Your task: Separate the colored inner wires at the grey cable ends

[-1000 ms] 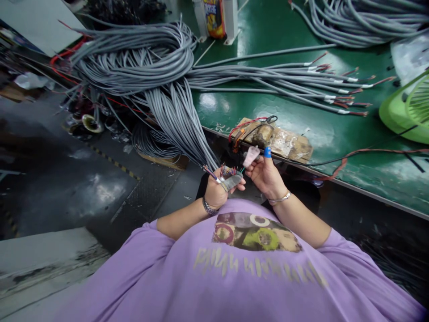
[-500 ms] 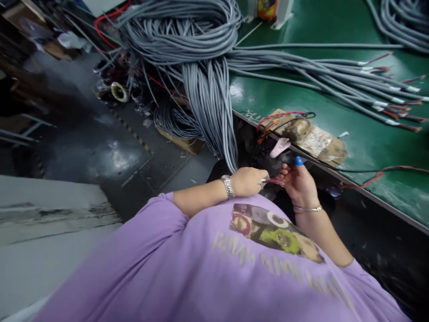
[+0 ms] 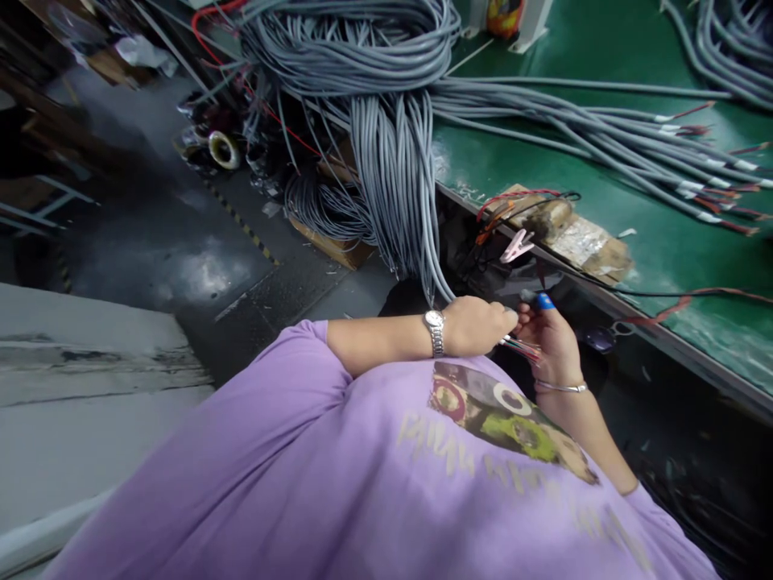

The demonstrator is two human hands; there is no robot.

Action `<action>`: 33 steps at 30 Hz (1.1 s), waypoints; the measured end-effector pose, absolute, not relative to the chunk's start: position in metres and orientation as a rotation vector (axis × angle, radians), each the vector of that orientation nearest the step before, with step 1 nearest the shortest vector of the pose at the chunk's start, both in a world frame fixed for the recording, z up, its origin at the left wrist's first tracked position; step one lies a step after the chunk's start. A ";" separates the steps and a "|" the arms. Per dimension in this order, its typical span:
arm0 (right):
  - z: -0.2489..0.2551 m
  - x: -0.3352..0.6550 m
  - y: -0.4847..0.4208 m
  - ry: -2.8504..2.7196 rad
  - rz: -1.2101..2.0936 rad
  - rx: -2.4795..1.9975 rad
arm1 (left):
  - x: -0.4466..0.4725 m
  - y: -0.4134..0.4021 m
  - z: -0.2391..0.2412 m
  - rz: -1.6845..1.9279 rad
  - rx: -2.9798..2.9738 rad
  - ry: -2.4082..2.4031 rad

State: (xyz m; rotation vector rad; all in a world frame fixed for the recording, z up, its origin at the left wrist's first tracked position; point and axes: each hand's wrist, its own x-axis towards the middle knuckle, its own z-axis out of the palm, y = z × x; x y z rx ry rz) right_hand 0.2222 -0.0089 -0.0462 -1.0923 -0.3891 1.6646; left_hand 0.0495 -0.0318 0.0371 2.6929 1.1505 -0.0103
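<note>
The left hand (image 3: 477,326) is closed into a loose fist, and its fingers are curled around the end of one grey cable (image 3: 443,288). This cable comes down to the hand from above. A wristwatch (image 3: 435,333) sits on the wrist just behind this hand.

Thin coloured wires (image 3: 522,348) come out of the fist and spread a little toward the right hand (image 3: 552,342), which is directly beside the left one. The fingertips of the two hands almost touch. The fingers of the right hand are bent and near each other at the wires, but it is not possible to tell if they really pinch them. One finger of this hand, pointing up, wears a blue finger cover (image 3: 545,301), and a thin bracelet (image 3: 561,387) lies on the wrist below.

Both hands are held in front of the purple shirt (image 3: 362,483), lower than the edge of the green bench (image 3: 634,209).

Above the left hand, a thick bundle of grey cables (image 3: 392,169) hangs over the bench edge. Just above the right hand, a pink clip (image 3: 516,246) sticks out at the edge, beside a taped block (image 3: 580,242). Further above, more cables with bare ends (image 3: 604,137) lie across the bench. Far up and to the left of the left hand, a roll of tape (image 3: 225,149) lies on the floor (image 3: 150,242).
</note>
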 end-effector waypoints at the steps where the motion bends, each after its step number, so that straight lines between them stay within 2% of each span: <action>1: -0.047 0.223 -0.011 -0.409 1.665 -1.092 | 0.050 -0.033 0.037 -0.003 2.692 1.158; 33: -0.067 0.219 -0.021 -0.636 1.480 -1.225 | 0.079 -0.007 0.013 0.150 2.900 0.988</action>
